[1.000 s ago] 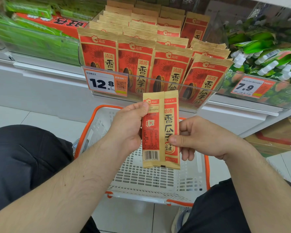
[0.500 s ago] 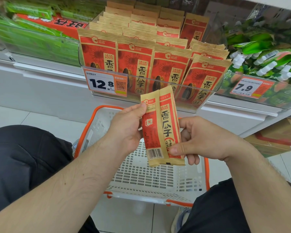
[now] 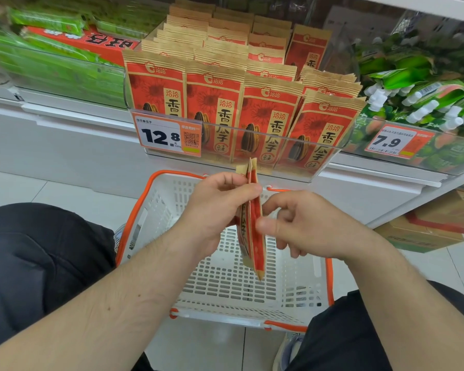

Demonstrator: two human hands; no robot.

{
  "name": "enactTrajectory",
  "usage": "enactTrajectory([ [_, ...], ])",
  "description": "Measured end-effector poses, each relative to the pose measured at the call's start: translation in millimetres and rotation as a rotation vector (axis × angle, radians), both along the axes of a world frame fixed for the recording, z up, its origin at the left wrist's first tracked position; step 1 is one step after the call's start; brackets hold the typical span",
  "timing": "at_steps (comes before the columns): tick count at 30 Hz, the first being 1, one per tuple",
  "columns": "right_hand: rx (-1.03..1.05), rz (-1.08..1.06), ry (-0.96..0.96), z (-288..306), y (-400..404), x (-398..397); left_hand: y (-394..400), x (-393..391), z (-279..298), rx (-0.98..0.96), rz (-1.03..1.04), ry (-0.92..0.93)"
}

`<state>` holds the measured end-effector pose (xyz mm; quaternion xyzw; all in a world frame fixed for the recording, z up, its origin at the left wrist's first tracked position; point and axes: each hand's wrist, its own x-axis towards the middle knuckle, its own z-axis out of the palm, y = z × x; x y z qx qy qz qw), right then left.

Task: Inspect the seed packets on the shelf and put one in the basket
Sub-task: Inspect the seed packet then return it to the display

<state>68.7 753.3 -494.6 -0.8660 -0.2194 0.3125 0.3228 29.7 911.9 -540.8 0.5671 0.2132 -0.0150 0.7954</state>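
A shop aisle with pale floor tiles [image 3: 65, 199] and a low white shelf [image 3: 65, 121] whose clear-fronted bin is packed with upright rows of seed packets [image 3: 212, 100], red and tan with a sunflower and dark seeds printed on them. One such packet, the held packet [image 3: 255, 236], is out of the bin and up in the air in front of the shelf edge, directly above the white basket [image 3: 156, 210] with its orange rim. It stands upright but turned edge-on toward the viewer, so only a narrow red strip with tan ends shows, with a sliver of its printed face on the left. The left hand [image 3: 214, 210] has it in its grip near the top, thumb on the near side and fingers curled round the far side, clamped on the paper. The right hand [image 3: 306, 223] sits just beside it on the right, its thumb tip against the packet's lower red edge, the fingers loosely bent and apart from one another; whether they actually pinch the packet I cannot tell, since motion blurs them. The basket rests on the floor between the person's dark-trousered knees. On the bin front hangs a price tag [image 3: 161, 135] reading 12.8, and further right another price tag [image 3: 391, 141] reads 7.9 under green pouches [image 3: 413, 84] with white caps. Green wrapped goods [image 3: 54, 68] fill the shelf to the left.
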Motion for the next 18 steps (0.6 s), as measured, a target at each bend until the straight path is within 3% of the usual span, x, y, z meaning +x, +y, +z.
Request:
enactTrajectory([
  [4, 0.178, -0.172, -0.071, -7.3, -0.7, 5.3, -1.2, -2.0, 0.7, 0.058, -0.109, -0.055],
  [10, 0.205, -0.187, -0.021, -11.7, 3.6, 5.8, -2.0, -4.6, 0.4, 0.141, -0.158, -0.06],
  [18, 0.305, -0.181, 0.022, -7.1, 3.4, 5.8, -0.8, -5.7, 9.0, -0.016, -0.217, -0.059],
])
